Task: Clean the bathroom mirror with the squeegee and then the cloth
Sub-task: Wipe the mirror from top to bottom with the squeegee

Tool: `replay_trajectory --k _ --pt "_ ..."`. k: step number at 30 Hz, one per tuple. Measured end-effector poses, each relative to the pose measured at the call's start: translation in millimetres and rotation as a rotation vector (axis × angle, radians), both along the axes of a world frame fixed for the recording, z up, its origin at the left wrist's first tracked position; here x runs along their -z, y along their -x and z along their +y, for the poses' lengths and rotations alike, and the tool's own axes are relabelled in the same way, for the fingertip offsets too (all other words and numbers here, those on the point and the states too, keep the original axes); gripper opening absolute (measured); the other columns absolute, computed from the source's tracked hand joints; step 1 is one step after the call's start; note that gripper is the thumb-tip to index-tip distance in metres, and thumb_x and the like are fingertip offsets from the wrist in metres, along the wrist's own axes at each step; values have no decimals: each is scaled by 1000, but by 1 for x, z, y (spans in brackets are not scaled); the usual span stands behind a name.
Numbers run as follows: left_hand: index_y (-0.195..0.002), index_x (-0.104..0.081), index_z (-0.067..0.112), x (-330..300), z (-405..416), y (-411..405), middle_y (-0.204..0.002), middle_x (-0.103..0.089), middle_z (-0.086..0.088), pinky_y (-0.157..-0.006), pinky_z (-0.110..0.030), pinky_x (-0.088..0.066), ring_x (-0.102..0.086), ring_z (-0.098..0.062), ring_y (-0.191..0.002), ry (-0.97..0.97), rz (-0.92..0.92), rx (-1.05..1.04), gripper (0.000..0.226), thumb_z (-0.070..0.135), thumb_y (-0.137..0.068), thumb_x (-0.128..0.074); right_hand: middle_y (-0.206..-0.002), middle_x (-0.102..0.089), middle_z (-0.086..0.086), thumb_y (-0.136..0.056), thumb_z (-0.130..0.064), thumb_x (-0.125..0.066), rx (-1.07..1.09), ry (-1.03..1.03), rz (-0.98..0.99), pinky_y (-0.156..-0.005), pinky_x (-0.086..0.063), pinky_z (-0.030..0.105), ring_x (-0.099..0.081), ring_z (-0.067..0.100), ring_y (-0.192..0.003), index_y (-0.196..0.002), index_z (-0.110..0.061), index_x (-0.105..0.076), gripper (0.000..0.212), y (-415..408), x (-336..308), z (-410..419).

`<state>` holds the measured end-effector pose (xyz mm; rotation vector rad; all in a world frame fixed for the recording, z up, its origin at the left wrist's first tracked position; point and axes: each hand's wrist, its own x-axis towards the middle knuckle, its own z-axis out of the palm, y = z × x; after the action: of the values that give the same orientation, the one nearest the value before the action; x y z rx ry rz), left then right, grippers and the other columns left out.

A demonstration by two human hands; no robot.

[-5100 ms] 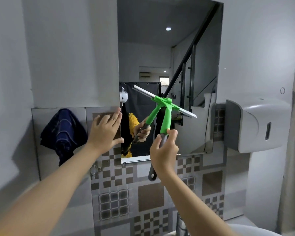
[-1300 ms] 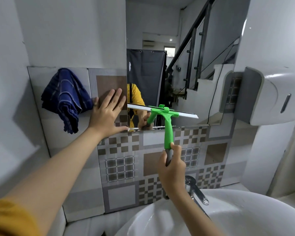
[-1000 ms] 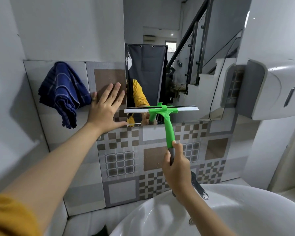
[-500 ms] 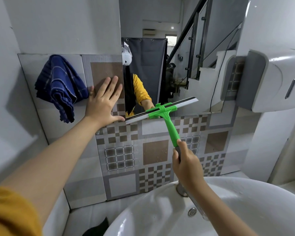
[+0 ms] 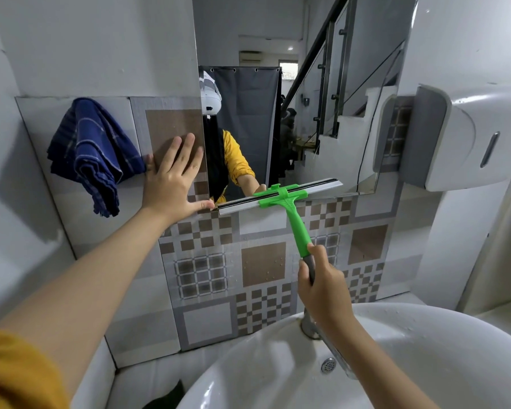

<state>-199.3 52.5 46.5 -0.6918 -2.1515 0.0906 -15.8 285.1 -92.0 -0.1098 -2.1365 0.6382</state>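
The mirror (image 5: 313, 54) hangs on the wall above patterned tiles. My right hand (image 5: 322, 286) grips the grey end of the green squeegee (image 5: 295, 219). Its blade lies tilted across the mirror's bottom edge, left end lower and over the tiles. My left hand (image 5: 174, 178) rests flat on the tiles just left of the mirror, fingers spread, thumb close to the blade's left tip. A dark blue checked cloth (image 5: 89, 149) hangs on the wall left of that hand.
A white washbasin (image 5: 425, 343) fills the lower right, with a chrome tap (image 5: 334, 358) partly hidden behind my right forearm. A white dispenser (image 5: 469, 140) juts from the wall right of the mirror. White walls close in on both sides.
The squeegee has come down the mirror from its middle to the bottom edge, and its blade has tilted with the left end lower. My left hand has stayed on the tiles.
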Motion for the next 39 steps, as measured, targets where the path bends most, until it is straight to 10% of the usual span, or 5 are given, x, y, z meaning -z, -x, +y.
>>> replay_trajectory --k 14,39 --pt "-148 -19 15 0 1 -3 -159 -4 -5 -104 -68 -15 -1 -27 -145 -18 -12 15 114 71 -60 -66 -65 -59 1 -94 -11 -52 -76 239 -188 -35 -36 15 -45 6 -37 -105 -13 -45 13 -20 -11 1" --pt "-147 -22 15 2 1 2 -159 -7 -6 -102 -69 -14 -5 -28 -145 -30 13 18 117 71 -56 -69 -67 -55 7 -92 -15 -52 163 732 249 -43 -42 25 -51 19 -50 -103 -15 -43 14 6 -78 55"
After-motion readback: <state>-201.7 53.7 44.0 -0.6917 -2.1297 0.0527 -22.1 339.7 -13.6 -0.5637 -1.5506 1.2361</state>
